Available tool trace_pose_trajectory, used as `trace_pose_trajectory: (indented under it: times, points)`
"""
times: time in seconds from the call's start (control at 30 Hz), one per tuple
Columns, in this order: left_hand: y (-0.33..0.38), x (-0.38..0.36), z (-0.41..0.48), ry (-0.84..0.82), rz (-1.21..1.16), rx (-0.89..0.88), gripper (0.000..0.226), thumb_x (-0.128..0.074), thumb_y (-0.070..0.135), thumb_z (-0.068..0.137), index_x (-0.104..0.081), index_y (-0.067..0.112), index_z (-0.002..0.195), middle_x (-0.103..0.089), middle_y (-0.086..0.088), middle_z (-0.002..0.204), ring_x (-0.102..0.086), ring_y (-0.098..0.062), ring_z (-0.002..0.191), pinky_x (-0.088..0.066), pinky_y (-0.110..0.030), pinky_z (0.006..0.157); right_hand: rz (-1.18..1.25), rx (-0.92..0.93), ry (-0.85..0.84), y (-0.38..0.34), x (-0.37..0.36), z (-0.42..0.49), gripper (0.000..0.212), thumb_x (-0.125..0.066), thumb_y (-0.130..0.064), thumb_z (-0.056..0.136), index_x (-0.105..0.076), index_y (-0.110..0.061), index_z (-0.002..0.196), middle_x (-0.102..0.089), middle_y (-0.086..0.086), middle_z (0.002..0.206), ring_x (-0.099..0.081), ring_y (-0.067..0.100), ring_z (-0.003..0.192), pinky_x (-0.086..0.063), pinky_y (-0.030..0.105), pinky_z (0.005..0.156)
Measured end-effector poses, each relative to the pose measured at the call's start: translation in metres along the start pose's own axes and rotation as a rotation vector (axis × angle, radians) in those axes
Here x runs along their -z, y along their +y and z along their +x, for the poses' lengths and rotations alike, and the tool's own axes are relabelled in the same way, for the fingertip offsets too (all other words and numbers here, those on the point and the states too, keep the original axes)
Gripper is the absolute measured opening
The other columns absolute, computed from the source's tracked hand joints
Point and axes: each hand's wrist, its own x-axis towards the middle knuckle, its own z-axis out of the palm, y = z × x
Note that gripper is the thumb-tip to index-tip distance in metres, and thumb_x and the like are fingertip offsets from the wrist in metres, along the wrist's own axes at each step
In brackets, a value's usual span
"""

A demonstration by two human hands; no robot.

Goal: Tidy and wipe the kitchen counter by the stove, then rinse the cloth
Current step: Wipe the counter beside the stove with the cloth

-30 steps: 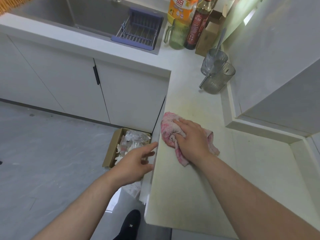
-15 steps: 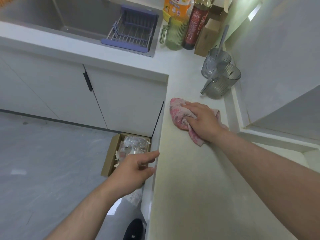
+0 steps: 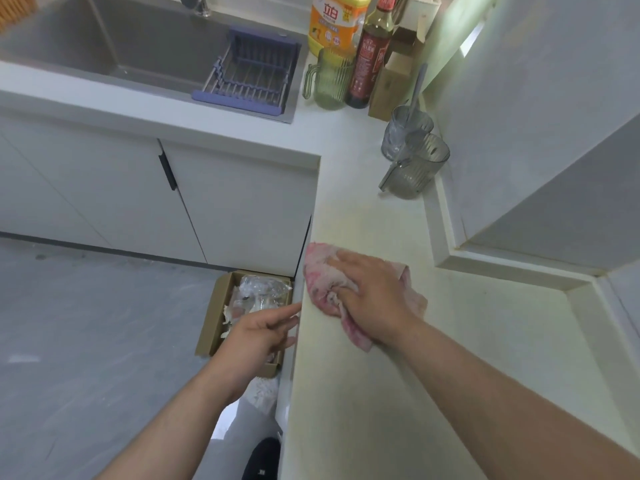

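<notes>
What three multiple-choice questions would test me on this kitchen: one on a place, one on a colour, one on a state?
1. Where is the cardboard box? A in the sink; B on the floor; C on a shelf.
2. What colour is the cloth? A blue; B pink; C green.
3. The left hand is: A open; B gripping a bottle; C a fist.
Answers: B, the cardboard box sits below the counter edge; B, it shows pink under the right hand; A, fingers extended, holding nothing.
</notes>
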Motion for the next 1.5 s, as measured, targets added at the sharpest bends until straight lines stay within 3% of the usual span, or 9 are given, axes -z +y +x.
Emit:
trace_pose_trajectory:
  times: [0.1, 0.27, 0.43, 0.77, 0.93, 1.1, 1.3, 1.4, 1.5]
  points:
    - [-0.001, -0.003, -0.008, -0.021, 0.045, -0.034, 0.053, -0.037, -0.017, 0.092, -0.063, 0.014, 0.127, -0.068, 0.004, 0.123, -0.058, -0.012, 0.122, -0.047, -0.031, 0.104, -0.001, 0.031, -0.022, -0.009, -0.009, -0.042, 0.050, -0.059, -0.026, 0.090, -0.051, -0.034, 0.139, -0.044, -0.011, 0.149, -0.032, 0.011, 0.138, -0.007, 0.013, 0.105]
    - [-0.007, -0.006, -0.032, -0.078, 0.373, -0.164, 0.064, -0.052, -0.014, 0.087, -0.057, 0.030, 0.133, -0.064, 0.014, 0.128, -0.056, -0.005, 0.123, -0.045, -0.036, 0.105, 0.001, 0.021, -0.052, -0.013, -0.015, -0.079, 0.053, -0.052, -0.036, 0.086, -0.049, -0.035, 0.139, -0.042, -0.012, 0.149, -0.031, 0.011, 0.139, -0.005, 0.015, 0.107]
    - [-0.030, -0.006, -0.069, -0.047, 0.346, -0.105, 0.060, -0.050, -0.014, 0.089, -0.058, 0.027, 0.133, -0.063, 0.010, 0.129, -0.057, -0.008, 0.122, -0.048, -0.046, 0.102, -0.009, 0.027, -0.050, -0.024, -0.025, -0.115, 0.052, -0.057, -0.032, 0.091, -0.045, -0.037, 0.142, -0.038, -0.013, 0.151, -0.027, 0.011, 0.140, -0.003, 0.015, 0.108]
    - [-0.060, -0.022, -0.140, -0.023, 0.370, -0.113, 0.058, -0.050, -0.018, 0.087, -0.066, 0.024, 0.123, -0.069, 0.016, 0.118, -0.059, 0.001, 0.116, -0.044, -0.026, 0.105, -0.005, 0.080, -0.115, -0.040, -0.046, -0.195, 0.053, -0.048, -0.040, 0.092, -0.040, -0.041, 0.144, -0.031, -0.017, 0.154, -0.020, 0.009, 0.143, -0.003, 0.024, 0.115]
    - [-0.068, -0.028, -0.156, 0.001, 0.244, -0.061, 0.054, -0.053, -0.019, 0.084, -0.068, 0.019, 0.120, -0.073, 0.001, 0.112, -0.067, -0.015, 0.108, -0.054, -0.030, 0.093, -0.079, 0.138, -0.105, -0.051, -0.057, -0.220, 0.052, -0.052, -0.036, 0.091, -0.044, -0.035, 0.143, -0.037, -0.009, 0.153, -0.029, 0.018, 0.142, -0.003, 0.026, 0.113]
    - [-0.065, -0.030, -0.158, 0.010, 0.240, -0.026, 0.055, -0.051, -0.021, 0.083, -0.071, 0.019, 0.115, -0.073, -0.002, 0.112, -0.066, -0.019, 0.109, -0.054, -0.037, 0.094, -0.085, 0.145, -0.171, -0.052, -0.045, -0.225, 0.052, -0.048, -0.034, 0.098, -0.033, -0.038, 0.147, -0.026, -0.013, 0.158, -0.016, 0.014, 0.146, 0.000, 0.029, 0.117]
    - [-0.054, -0.024, -0.146, 0.071, 0.368, 0.035, 0.058, -0.044, -0.011, 0.086, -0.069, 0.030, 0.119, -0.070, 0.009, 0.116, -0.062, -0.010, 0.111, -0.049, -0.023, 0.080, -0.004, 0.053, -0.098, -0.029, -0.041, -0.226, 0.051, -0.048, -0.036, 0.097, -0.034, -0.042, 0.146, -0.025, -0.019, 0.157, -0.015, 0.007, 0.146, -0.001, 0.022, 0.116]
    - [-0.049, -0.025, -0.133, 0.061, 0.364, 0.023, 0.062, -0.041, -0.012, 0.085, -0.065, 0.029, 0.125, -0.068, 0.008, 0.122, -0.060, -0.011, 0.116, -0.050, -0.033, 0.094, 0.004, -0.006, -0.057, -0.014, -0.032, -0.216, 0.049, -0.045, -0.035, 0.098, -0.035, -0.041, 0.146, -0.026, -0.019, 0.156, -0.018, 0.007, 0.145, -0.004, 0.023, 0.115]
    - [-0.038, -0.033, -0.120, 0.105, 0.361, -0.035, 0.065, -0.039, -0.017, 0.084, -0.067, 0.029, 0.120, -0.070, 0.016, 0.114, -0.060, -0.002, 0.115, -0.048, -0.024, 0.095, -0.008, -0.061, -0.023, 0.001, -0.018, -0.195, 0.048, -0.046, -0.033, 0.099, -0.037, -0.038, 0.146, -0.029, -0.015, 0.156, -0.023, 0.009, 0.143, -0.006, 0.019, 0.113]
